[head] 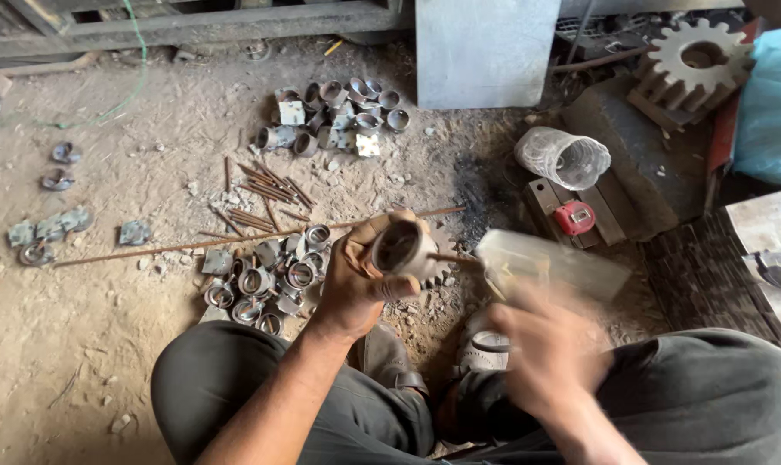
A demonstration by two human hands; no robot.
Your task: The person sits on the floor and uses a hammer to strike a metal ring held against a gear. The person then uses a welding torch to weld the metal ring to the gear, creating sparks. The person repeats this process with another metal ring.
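Left hand (362, 280) holds a metal ring (401, 248); right hand (541, 344) (blurred) grips a hammer (549, 265).

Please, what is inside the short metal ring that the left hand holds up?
The metal ring in the left hand shows a dark hollow. A thin rod sticks out beside it; whether it passes through is hidden. The right hand is blurred.

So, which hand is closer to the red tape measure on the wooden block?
The right. The right hand, blurred, is just below and left of the red tape measure. The left hand, holding a short metal ring, is farther to its left.
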